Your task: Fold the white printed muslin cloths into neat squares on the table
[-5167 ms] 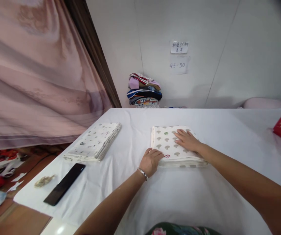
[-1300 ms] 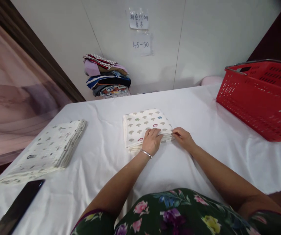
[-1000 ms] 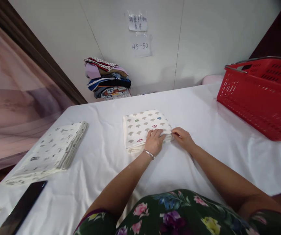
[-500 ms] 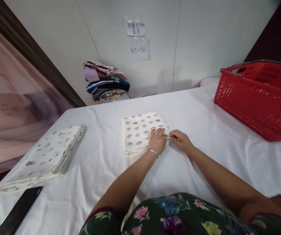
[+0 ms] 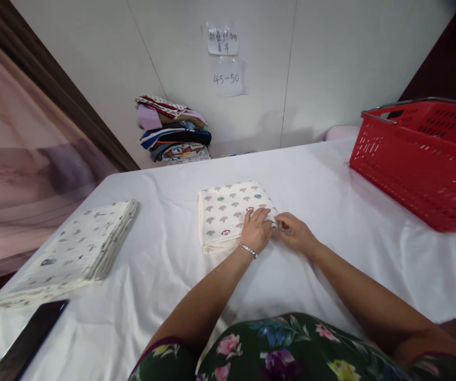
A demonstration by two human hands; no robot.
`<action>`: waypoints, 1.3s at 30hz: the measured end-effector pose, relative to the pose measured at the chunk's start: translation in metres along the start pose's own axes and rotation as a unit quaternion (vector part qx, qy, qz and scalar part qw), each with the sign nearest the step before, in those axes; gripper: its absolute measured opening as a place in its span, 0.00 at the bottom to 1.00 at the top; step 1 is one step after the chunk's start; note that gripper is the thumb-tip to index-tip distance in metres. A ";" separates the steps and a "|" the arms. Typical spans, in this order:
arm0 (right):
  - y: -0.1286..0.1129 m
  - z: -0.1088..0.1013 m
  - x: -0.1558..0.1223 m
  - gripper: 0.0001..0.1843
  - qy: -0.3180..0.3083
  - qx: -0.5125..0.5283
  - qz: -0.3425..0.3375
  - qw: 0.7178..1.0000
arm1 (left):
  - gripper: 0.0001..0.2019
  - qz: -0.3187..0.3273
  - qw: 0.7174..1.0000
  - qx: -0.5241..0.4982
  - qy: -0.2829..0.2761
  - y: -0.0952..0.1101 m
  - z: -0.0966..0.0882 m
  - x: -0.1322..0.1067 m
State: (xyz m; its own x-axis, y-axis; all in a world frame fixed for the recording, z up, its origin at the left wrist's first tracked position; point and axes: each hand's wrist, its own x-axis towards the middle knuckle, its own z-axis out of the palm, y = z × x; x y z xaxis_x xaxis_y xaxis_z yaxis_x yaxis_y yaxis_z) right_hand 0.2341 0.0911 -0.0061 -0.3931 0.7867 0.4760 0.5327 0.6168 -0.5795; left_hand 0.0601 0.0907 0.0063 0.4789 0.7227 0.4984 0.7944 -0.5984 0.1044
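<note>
A white cloth printed with grey mushrooms and a few coloured ones lies folded into a thick square on the table. My left hand, with a bracelet at the wrist, rests on its near right corner, fingers stretched out over the top. At the right edge, my right hand pinches the layers of the cloth between thumb and fingers. The pinched part is mostly hidden by the fingers. Farther left lies a second folded white cloth with small dark prints, apart from both hands.
A white tablecloth covers the table. A red plastic basket stands at the right. A dark phone lies at the near left. Behind the far edge is a stack of folded fabrics. A pink curtain hangs at the left.
My right hand has shifted slightly at the cloth's right edge, its fingers a little more curled. My left hand stays nearly in place. The view has tilted very slightly.
</note>
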 end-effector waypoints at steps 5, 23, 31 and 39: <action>-0.012 0.006 0.002 0.15 0.012 -0.104 0.027 0.994 | 0.07 -0.001 1.000 -0.005 0.001 0.002 -0.001 -0.001; -0.013 0.012 0.000 0.17 -0.004 -0.197 0.001 0.980 | 0.11 0.038 0.999 -0.006 -0.027 -0.045 -0.030 -0.051; -0.015 0.017 0.009 0.22 0.004 -0.239 -0.056 0.969 | 0.09 -0.003 0.999 0.029 -0.022 -0.034 -0.027 -0.045; -0.006 0.012 0.005 0.16 -0.003 -0.142 -0.099 0.985 | 0.08 -0.008 0.999 0.041 -0.025 -0.037 -0.028 -0.047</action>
State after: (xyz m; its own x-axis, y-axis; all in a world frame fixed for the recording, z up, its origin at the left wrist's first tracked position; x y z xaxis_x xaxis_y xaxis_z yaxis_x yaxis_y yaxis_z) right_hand 0.2198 0.0920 -0.0085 -0.5153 0.6519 0.5563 0.6329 0.7272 -0.2659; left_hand -0.0026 0.0689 0.0029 0.4828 0.7497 0.4526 0.8287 -0.5582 0.0406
